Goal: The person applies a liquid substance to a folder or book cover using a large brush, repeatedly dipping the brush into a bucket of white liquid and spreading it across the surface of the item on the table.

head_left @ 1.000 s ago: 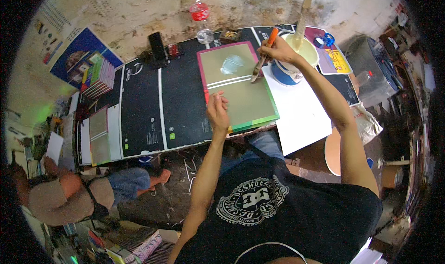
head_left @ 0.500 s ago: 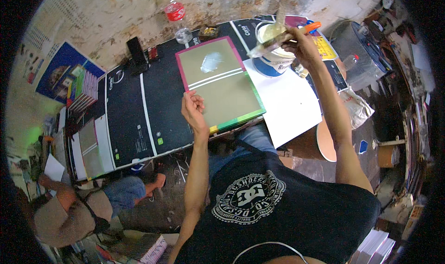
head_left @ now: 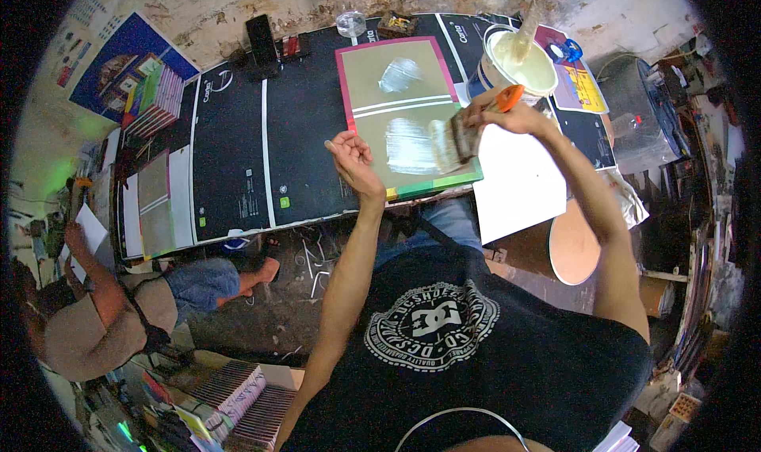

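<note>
My right hand [head_left: 519,117] grips a wide paintbrush [head_left: 466,139] with an orange handle. Its bristles press on the near half of a beige cover board [head_left: 372,144] edged in pink and green, with two white stripes across the middle. Behind the bristles lies a wet white smear [head_left: 408,147]; another white patch [head_left: 399,75] sits on the far half. Beside the board's left edge, my left hand [head_left: 354,162] is open, fingers loosely bent, holding nothing. To the right of the board stands a bucket [head_left: 533,75] of creamy white paste with a flat stick [head_left: 533,24] in it.
White paper [head_left: 523,186] lies right of the board on the black-covered table [head_left: 305,143]. At the back are a phone [head_left: 260,40], a clear bottle [head_left: 349,20] and a small box [head_left: 396,25]. Stacked books [head_left: 154,103] stand at left, near another person [head_left: 119,317].
My right hand has brought the brush from the bucket down onto the board's near half, where a white smear now shows. My left hand has come off the board's left edge.
</note>
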A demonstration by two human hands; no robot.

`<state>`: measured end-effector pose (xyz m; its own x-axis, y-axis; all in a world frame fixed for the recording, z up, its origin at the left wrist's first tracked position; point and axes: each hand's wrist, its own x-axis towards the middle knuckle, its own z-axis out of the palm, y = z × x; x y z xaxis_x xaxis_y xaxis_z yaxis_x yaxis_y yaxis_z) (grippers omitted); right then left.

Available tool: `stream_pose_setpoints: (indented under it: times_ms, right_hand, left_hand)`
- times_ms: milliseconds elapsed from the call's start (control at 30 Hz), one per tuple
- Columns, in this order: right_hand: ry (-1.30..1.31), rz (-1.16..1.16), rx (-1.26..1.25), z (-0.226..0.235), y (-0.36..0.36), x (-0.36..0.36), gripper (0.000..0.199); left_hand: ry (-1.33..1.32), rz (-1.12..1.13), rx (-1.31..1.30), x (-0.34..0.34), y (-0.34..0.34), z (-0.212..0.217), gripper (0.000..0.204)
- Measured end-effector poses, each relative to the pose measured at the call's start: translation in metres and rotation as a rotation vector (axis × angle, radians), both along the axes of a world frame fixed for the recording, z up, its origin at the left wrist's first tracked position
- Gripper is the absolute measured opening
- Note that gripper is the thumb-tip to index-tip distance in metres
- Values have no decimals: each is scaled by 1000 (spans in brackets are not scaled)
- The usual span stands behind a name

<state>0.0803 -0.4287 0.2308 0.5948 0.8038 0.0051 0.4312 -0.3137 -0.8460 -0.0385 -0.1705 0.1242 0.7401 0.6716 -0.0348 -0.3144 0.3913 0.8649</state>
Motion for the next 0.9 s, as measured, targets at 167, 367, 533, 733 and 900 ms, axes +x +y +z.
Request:
stream_pose_setpoints:
  times_ms: [167,367,533,733,900]
  right_hand:
    - [-101,-77,-127,46,9,13,19]
    - [-279,-494,779,73,52,27,31]
    - [181,-510,1188,50,81,44,35]
    - [-276,-842,352,-39,152,60,35]
    - [-278,-816,138,-78,99,56,31]
  left_hand:
    - [-21,-22,59,1,-1,-1,58]
    - [4,-12,142,2,-2,-4,58]
    - [29,-62,137,1,-2,-1,53]
    - [193,-44,531,3,-7,8,47]
    - [239,76,703,6,-14,13,43]
